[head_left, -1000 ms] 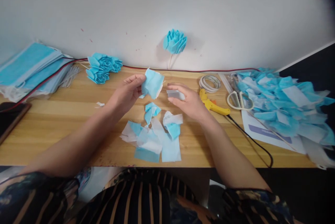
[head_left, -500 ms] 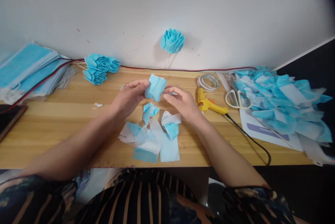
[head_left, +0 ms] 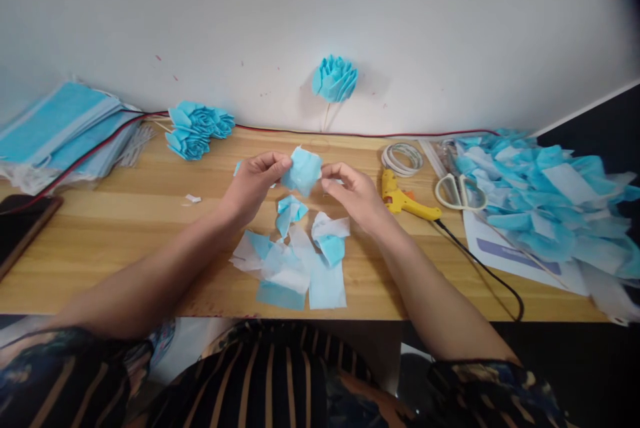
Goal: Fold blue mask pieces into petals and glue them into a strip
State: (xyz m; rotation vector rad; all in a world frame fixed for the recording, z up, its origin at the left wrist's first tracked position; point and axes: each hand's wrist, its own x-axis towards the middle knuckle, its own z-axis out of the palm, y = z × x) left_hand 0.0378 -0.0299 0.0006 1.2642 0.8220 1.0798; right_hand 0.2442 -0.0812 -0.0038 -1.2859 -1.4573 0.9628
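My left hand [head_left: 255, 188] pinches a small light-blue square of thin mask fabric [head_left: 303, 171] by its left edge, above the tabletop. At the square's right edge, the thumb and forefinger of my right hand [head_left: 354, 193] close on the border. Just below lie a crumpled blue piece [head_left: 290, 212] and a curled white-and-blue piece [head_left: 331, 239]. Nearer to me, several flat white and blue cut pieces [head_left: 284, 271] overlap on the wooden table [head_left: 165, 248]. Small bits of material behind both hands are partly hidden by the fingers.
On the right are a yellow glue gun [head_left: 407, 203] with a black cord, tape rolls [head_left: 402, 159], scissors [head_left: 460, 192] and a heap of blue pieces [head_left: 545, 201]. Blue fabric flowers [head_left: 197, 127], stacked masks [head_left: 65, 128] and a phone [head_left: 25, 225] are left. Another flower [head_left: 335, 80] stands against the wall.
The blue square has turned slightly in my fingers, and my right fingertips have closed in on its right edge. The whole view has shifted a little.
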